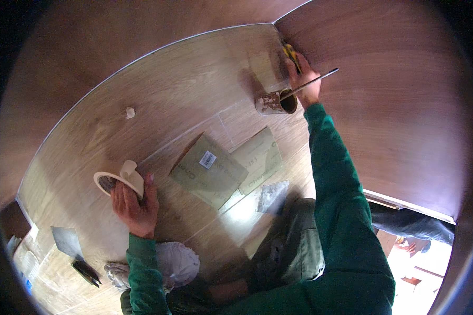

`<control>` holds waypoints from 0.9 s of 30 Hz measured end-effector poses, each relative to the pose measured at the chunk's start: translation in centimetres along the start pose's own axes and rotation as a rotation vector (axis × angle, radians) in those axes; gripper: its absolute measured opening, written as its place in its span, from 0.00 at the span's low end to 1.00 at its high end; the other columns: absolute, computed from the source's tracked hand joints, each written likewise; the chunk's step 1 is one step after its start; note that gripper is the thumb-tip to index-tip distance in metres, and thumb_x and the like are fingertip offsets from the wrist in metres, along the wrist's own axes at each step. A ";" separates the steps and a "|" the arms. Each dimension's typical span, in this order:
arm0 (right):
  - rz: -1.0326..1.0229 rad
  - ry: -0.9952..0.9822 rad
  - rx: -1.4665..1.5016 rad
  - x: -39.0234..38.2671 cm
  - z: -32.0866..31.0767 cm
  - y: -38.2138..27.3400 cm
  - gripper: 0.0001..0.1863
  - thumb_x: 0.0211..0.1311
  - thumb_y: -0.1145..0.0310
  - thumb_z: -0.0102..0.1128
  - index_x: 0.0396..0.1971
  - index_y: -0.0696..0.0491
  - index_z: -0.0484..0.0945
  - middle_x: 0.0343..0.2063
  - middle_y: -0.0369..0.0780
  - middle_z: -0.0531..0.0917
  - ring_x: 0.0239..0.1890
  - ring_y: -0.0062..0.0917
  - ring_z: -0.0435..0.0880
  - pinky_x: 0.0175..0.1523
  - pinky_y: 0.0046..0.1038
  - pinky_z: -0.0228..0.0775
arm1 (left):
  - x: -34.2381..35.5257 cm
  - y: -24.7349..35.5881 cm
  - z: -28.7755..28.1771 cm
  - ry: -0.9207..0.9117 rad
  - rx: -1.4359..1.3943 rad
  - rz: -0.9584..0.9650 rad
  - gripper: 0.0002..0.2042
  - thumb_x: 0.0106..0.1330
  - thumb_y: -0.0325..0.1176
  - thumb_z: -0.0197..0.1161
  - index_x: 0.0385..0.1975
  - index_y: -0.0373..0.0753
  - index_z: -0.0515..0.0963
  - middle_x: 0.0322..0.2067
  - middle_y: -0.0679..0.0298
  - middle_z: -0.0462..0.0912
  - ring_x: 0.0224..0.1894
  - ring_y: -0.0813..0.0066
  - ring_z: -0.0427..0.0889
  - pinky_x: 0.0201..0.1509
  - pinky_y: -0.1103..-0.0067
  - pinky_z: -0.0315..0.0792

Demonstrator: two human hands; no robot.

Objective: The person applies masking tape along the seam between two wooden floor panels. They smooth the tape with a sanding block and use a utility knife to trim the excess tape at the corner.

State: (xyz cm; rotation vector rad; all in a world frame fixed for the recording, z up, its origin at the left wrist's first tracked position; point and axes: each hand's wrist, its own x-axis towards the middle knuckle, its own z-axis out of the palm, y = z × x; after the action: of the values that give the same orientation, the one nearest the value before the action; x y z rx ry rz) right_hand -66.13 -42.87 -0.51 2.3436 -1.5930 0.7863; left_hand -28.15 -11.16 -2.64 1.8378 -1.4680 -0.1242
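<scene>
At lower left of the frame, the left hand (pixel 135 202) gripped a roll of masking tape (pixel 119 180) flat against the wood floor (pixel 178 94), bracing the crouch. At upper right, the right hand (pixel 306 83) clasped a yellow-handled tool (pixel 292 55) by the corner wall (pixel 394 105), beside a stained can (pixel 276 102).

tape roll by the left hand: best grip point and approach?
Pinch the ring wall of the tape roll, thumb in the core and fingers outside, coming from above on the near side. The roll lies roughly flat on the floor with its open core facing up, and the left hand already rests on that near edge. Avoid the loose tape end sticking up near the fingers.
</scene>
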 end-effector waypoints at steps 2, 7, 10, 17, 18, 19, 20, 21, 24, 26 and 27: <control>0.332 -0.090 -0.080 -2.9 -3.6 -0.2 0.19 0.67 0.55 0.60 0.50 0.50 0.79 0.36 0.48 0.86 0.37 0.47 0.86 0.38 0.42 0.79 | 0.0 0.0 0.1 -0.007 -0.002 -0.007 0.18 0.62 0.33 0.71 0.47 0.30 0.79 0.40 0.48 0.84 0.41 0.46 0.83 0.48 0.61 0.75; 0.769 -0.126 0.338 -12.8 -14.1 -3.0 0.19 0.66 0.56 0.66 0.44 0.57 0.82 0.22 0.33 0.80 0.19 0.11 0.71 0.23 0.19 0.65 | 0.0 -0.5 -0.2 0.036 0.019 0.002 0.15 0.61 0.35 0.72 0.41 0.32 0.79 0.37 0.50 0.84 0.38 0.48 0.83 0.44 0.61 0.75; 0.925 -0.304 0.192 -19.7 -18.5 -2.7 0.21 0.67 0.49 0.62 0.40 0.54 0.83 0.17 0.32 0.76 0.15 0.12 0.72 0.19 0.20 0.64 | -0.3 -1.0 0.4 0.056 0.062 0.049 0.14 0.60 0.36 0.73 0.33 0.35 0.76 0.30 0.53 0.80 0.33 0.51 0.80 0.38 0.62 0.71; 0.999 -0.311 0.397 -25.3 -21.7 -0.8 0.19 0.68 0.57 0.58 0.46 0.58 0.81 0.19 0.35 0.78 0.16 0.16 0.74 0.21 0.21 0.67 | 0.8 -0.1 0.3 0.099 -0.022 0.080 0.17 0.60 0.37 0.72 0.23 0.40 0.69 0.21 0.58 0.73 0.25 0.56 0.74 0.29 0.64 0.63; 0.986 -0.317 0.418 -25.6 -21.7 -0.2 0.19 0.67 0.59 0.58 0.48 0.58 0.81 0.19 0.36 0.78 0.16 0.16 0.73 0.21 0.21 0.67 | 0.7 -0.1 0.4 0.094 -0.028 0.070 0.17 0.60 0.37 0.73 0.23 0.40 0.69 0.22 0.58 0.73 0.25 0.56 0.74 0.29 0.64 0.63; 0.973 -0.325 0.442 -25.5 -21.6 -0.2 0.18 0.67 0.61 0.58 0.49 0.58 0.81 0.20 0.36 0.78 0.16 0.16 0.73 0.21 0.21 0.67 | 0.7 -0.1 0.5 0.089 -0.031 0.059 0.16 0.60 0.37 0.73 0.23 0.40 0.69 0.22 0.58 0.73 0.25 0.56 0.74 0.29 0.64 0.63; 0.960 -0.332 0.464 -25.4 -21.5 -0.2 0.18 0.66 0.62 0.58 0.50 0.58 0.80 0.20 0.36 0.78 0.16 0.16 0.73 0.21 0.21 0.68 | 0.8 -0.1 0.4 0.092 -0.030 0.065 0.16 0.60 0.37 0.73 0.23 0.39 0.69 0.22 0.58 0.73 0.25 0.56 0.74 0.29 0.64 0.63; 0.948 -0.347 0.477 -25.4 -21.3 -0.4 0.18 0.66 0.64 0.58 0.50 0.59 0.80 0.21 0.36 0.79 0.17 0.16 0.74 0.22 0.21 0.68 | 0.8 -0.1 0.3 0.094 -0.030 0.071 0.16 0.60 0.37 0.73 0.23 0.39 0.70 0.22 0.58 0.74 0.25 0.56 0.74 0.29 0.64 0.63; 0.893 -0.413 0.460 -25.3 -21.0 -0.7 0.18 0.65 0.66 0.58 0.51 0.60 0.80 0.22 0.36 0.80 0.19 0.16 0.75 0.24 0.21 0.69 | 0.8 -0.1 0.5 0.103 -0.029 0.082 0.16 0.60 0.37 0.73 0.24 0.39 0.70 0.22 0.58 0.74 0.25 0.56 0.74 0.29 0.64 0.64; 0.830 -0.480 0.399 -25.2 -20.7 -0.5 0.20 0.64 0.65 0.63 0.52 0.61 0.79 0.23 0.36 0.80 0.20 0.16 0.77 0.24 0.21 0.70 | 0.8 -0.1 0.7 0.105 -0.045 0.086 0.15 0.60 0.37 0.73 0.25 0.38 0.71 0.23 0.57 0.75 0.25 0.55 0.75 0.29 0.64 0.64; 0.826 -0.505 0.330 -25.2 -20.8 -0.3 0.20 0.61 0.65 0.68 0.48 0.62 0.81 0.28 0.39 0.84 0.26 0.22 0.82 0.31 0.25 0.75 | 0.8 0.0 0.8 0.102 -0.064 0.084 0.14 0.60 0.36 0.72 0.26 0.37 0.72 0.23 0.57 0.75 0.25 0.54 0.75 0.30 0.63 0.64</control>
State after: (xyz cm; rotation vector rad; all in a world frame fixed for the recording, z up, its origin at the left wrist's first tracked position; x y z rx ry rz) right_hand -79.34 -13.33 3.60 2.1454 -2.9408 0.6350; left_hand -28.27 -12.22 -2.91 1.7040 -1.4509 -0.0348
